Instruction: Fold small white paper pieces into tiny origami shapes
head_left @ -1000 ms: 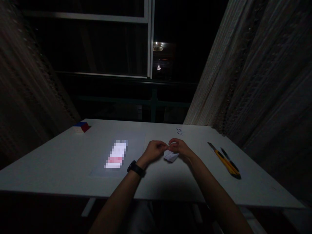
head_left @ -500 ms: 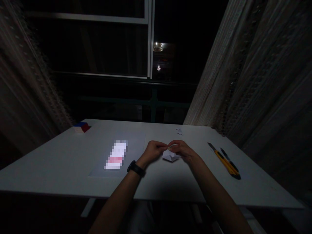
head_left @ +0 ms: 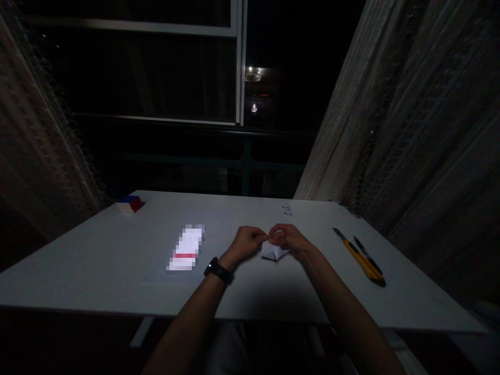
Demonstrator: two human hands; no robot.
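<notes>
A small folded white paper piece [head_left: 274, 252] sits just above the white table [head_left: 97, 260], in the middle. My left hand [head_left: 245, 242], with a dark watch at the wrist, pinches its top edge from the left. From the right, my right hand [head_left: 289, 240] pinches the same top edge. The fingertips of both hands nearly touch over the paper. The room is dim.
A lit phone [head_left: 186, 248] lies on a pale sheet left of my hands. A yellow utility knife [head_left: 361, 259] and a dark pen [head_left: 367, 256] lie at the right. A red and blue block [head_left: 130, 203] sits at the far left corner. Curtains hang on both sides of a dark window.
The folded paper has tilted slightly and dropped a little between my fingers. Both hands have stayed almost in the same place.
</notes>
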